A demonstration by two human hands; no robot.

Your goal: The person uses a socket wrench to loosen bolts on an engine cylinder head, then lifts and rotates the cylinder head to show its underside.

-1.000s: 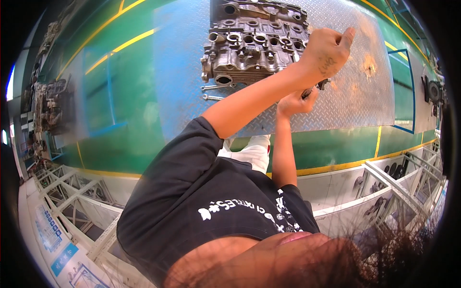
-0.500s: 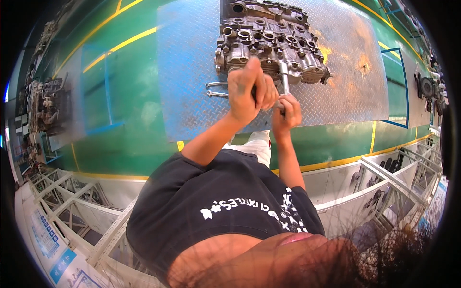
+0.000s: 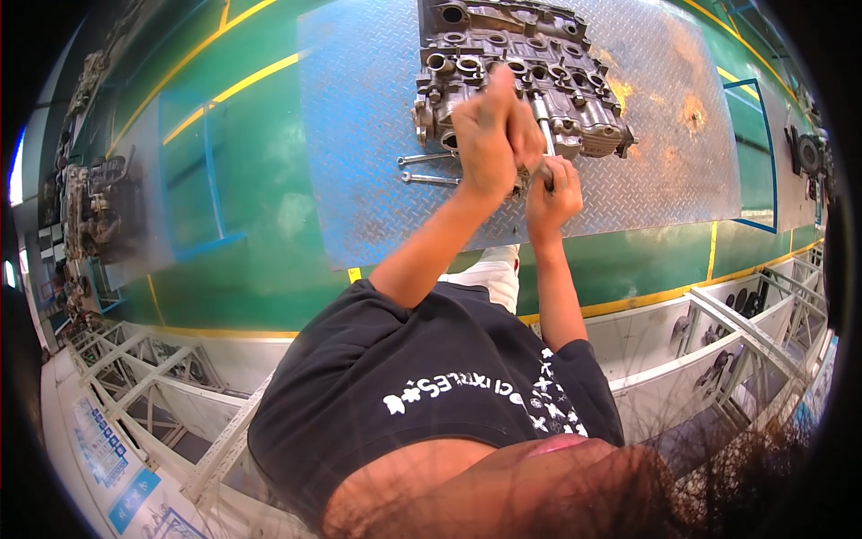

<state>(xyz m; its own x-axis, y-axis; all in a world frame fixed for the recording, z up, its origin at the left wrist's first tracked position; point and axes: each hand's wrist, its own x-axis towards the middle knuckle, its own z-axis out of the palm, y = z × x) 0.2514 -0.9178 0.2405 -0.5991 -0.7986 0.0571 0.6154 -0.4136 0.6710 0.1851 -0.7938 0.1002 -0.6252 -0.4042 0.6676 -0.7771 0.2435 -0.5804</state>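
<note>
A grimy metal engine part (image 3: 584, 126), with bores and ports, lies on the tread-plate platform (image 3: 682, 180). A silver bar-shaped tool (image 3: 542, 112) runs from its front side toward me, and my right hand (image 3: 554, 193) is closed on the near end. My left hand (image 3: 494, 135), slightly blurred, is closed just left of that tool, over the engine part's front; what it grips is hidden. Two silver wrenches (image 3: 431, 178) lie side by side on the plate, left of my left hand.
Other engine assemblies (image 3: 99, 207) stand at the far left, and dark wheel-like parts (image 3: 806, 153) at the far right. The green floor (image 3: 251, 180) has yellow and blue lines. White metal frames (image 3: 736, 337) run behind me along the lower edge.
My left hand has swung leftward from over the right of the engine part. The silver tool has come into sight at my right hand, and both hands have risen slightly since half a second ago.
</note>
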